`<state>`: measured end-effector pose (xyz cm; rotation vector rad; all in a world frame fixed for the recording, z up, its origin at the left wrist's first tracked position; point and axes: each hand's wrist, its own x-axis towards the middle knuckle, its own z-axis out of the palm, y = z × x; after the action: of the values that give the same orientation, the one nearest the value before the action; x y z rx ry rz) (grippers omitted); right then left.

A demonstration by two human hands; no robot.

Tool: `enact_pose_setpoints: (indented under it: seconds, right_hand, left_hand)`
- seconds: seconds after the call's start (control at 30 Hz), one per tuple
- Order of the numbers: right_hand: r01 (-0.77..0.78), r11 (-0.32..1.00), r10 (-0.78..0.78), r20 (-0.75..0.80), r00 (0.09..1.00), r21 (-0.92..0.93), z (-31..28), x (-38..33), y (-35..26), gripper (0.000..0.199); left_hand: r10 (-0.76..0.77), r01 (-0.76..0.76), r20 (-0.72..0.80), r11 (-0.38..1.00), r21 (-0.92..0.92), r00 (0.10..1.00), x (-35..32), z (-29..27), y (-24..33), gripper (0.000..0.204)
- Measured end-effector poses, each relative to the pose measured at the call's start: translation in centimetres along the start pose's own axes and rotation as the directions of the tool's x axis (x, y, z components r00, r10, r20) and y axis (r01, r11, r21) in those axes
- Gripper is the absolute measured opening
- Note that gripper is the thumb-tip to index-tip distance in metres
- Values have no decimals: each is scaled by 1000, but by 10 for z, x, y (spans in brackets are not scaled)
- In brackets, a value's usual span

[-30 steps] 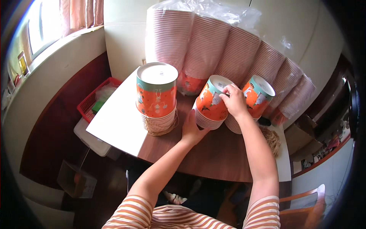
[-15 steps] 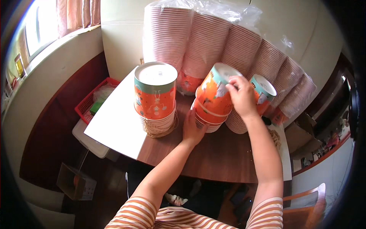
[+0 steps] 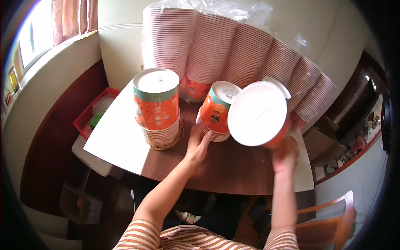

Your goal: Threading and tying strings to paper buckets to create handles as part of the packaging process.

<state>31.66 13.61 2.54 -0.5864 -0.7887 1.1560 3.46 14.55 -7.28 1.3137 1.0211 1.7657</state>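
Tilted in my right hand (image 3: 285, 154) is an orange paper bucket (image 3: 258, 113), its white inside facing me and its wall mostly hidden; my fingers are blurred. To its left, a stack of upside-down orange and teal paper buckets (image 3: 217, 109) stands on the table. My left hand (image 3: 197, 145) is against the left side of that stack near its rims, thumb and fingers apart. Another upside-down stack (image 3: 157, 109) stands farther left, with tan rubber bands (image 3: 166, 141) round its lower rims. A third stack (image 3: 278, 86) is mostly hidden behind the tilted bucket.
Tall plastic-wrapped stacks of paper buckets (image 3: 210, 48) line the back of the brown and white table (image 3: 208, 171). A red basket (image 3: 85, 121) and a white lidded box (image 3: 89, 156) sit beyond its left edge. A wooden chair (image 3: 333, 225) is at lower right.
My right hand has lifted a bucket off the middle stack, moved it right and turned its mouth toward me. My left hand stays by that stack. The view has shifted slightly.
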Motion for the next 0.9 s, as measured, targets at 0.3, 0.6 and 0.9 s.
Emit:
enact_pose_setpoints:
  seconds: [0.3, 0.6, 0.9]
  right_hand:
    - [-636, 769, 637, 177, 750, -69, -50, -102, 78, 17]
    - [-795, 576, 815, 204, 542, -188, -36, -125, 74, 22]
    - [-350, 170, 739, -115, 664, -921, -44, -78, 1, 18]
  left_hand:
    - [-389, 419, 186, 892, -168, 903, -30, -15, 84, 43]
    - [-436, 439, 154, 899, 14, 887, -19, -30, 74, 38]
    - [-365, 328, 117, 911, 250, 924, -2, -35, 83, 22]
